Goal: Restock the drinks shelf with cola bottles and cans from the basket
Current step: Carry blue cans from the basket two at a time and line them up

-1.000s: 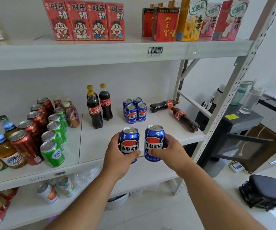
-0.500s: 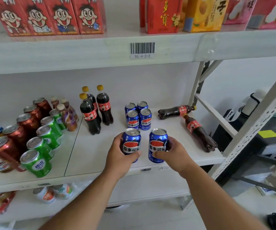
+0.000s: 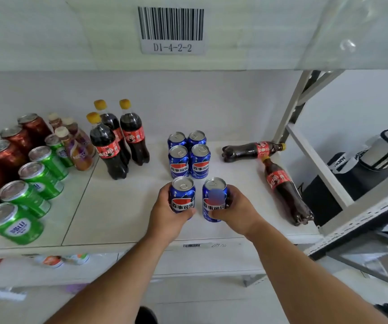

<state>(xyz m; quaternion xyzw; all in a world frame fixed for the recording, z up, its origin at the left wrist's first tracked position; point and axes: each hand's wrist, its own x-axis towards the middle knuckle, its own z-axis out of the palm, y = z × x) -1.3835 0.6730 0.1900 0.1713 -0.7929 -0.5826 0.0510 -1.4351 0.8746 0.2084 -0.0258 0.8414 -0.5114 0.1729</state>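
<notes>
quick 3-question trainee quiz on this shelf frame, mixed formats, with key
1. True or false: both cola bottles right of the blue cans stand upright.
2. How many blue cans already stand on the shelf, not counting held ones?
3. The left hand holds: A) green can B) blue can C) bottle

Key:
1. False; one lying bottle and the other are on their sides.
2. Four.
3. B, a blue can; the right hand grips another.
</notes>
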